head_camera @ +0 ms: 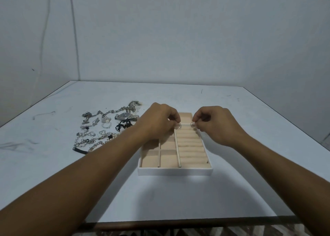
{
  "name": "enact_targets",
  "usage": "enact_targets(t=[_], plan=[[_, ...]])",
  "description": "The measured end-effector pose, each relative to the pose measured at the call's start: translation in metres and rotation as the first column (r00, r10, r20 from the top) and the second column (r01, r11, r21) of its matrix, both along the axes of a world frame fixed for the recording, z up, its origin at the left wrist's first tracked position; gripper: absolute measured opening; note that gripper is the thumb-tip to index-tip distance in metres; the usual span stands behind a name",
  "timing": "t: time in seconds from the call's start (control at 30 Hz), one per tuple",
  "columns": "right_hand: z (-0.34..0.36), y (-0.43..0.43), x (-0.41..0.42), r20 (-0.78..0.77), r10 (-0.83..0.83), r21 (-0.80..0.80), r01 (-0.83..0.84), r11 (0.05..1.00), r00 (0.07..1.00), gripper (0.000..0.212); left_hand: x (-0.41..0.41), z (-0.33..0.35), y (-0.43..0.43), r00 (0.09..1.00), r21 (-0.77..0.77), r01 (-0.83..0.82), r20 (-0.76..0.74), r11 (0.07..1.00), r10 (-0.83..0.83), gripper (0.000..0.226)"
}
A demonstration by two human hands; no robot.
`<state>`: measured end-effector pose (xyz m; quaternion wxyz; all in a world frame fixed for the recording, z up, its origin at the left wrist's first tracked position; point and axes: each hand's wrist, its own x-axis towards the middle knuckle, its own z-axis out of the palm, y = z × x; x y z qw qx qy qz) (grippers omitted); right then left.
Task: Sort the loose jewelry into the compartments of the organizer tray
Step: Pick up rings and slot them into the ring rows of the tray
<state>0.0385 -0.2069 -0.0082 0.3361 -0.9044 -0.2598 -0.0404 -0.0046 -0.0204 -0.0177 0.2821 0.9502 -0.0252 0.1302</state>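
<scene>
A plain pale wall meets in a corner behind a white table scuffed with dark marks. On it sits the tray, white outside and lined in beige.

Both hands hover over the far end of the tray. The left hand has its fingers curled, and thumb and forefinger pinch a small ring. The right hand is curled the same way and pinches a second ring. The two rings hang just apart, fingertips facing each other, directly above the far end of the padded rolls that fill the strip of the tray under and nearer than the right fingers. Nearer than the left fingers lie the square pockets, and no jewelry shows in them.

Well to the outside of the left hand lies the heap of loose jewelry: chains, bracelets, small pieces, and a watch closest to the left knuckles.

The step in hand looks like seating the rings, early in the sort, since nearly everything is still on the table. The next move calls for lowering each ring edge-on into a slit between two rolls just beneath the fingertips, pressing lightly until the padding grips it, and only then letting go. The rings are small and smooth, so a loose pinch could drop one flat on the rolls.
</scene>
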Motion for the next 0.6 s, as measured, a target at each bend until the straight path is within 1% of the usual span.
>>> enact_targets(t=[0.4,0.6], plan=[[-0.0034,0.0008,0.0071,0.016,-0.008,-0.018,0.008,1.0,1.0,0.018,0.0039,-0.0085,-0.0072,0.999,0.164,0.003,0.031,0.986,-0.009,0.008],[-0.0023,0.0034,0.0085,0.024,-0.005,-0.025,0.005,1.0,1.0,0.019,0.0008,-0.0097,-0.0095,0.999,0.209,-0.014,0.053,0.978,0.003,0.014]])
